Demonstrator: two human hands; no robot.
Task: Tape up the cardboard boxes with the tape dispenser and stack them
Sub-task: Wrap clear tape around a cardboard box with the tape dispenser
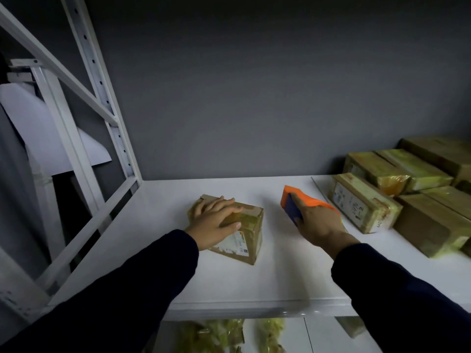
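A small brown cardboard box (248, 229) with tape and a white label lies on the white shelf (267, 273), left of centre. My left hand (212, 220) rests flat on its top, fingers spread and straight. To the right, my right hand (314, 221) grips an orange and blue tape dispenser (297, 201) just above the shelf, index finger laid along its side. The dispenser is apart from the box.
Several taped cardboard boxes (367, 203) are grouped at the shelf's right end, some stacked. A white metal rack frame (102, 98) rises on the left. A grey wall stands behind. More wrapped packages (219, 335) lie on the lower shelf.
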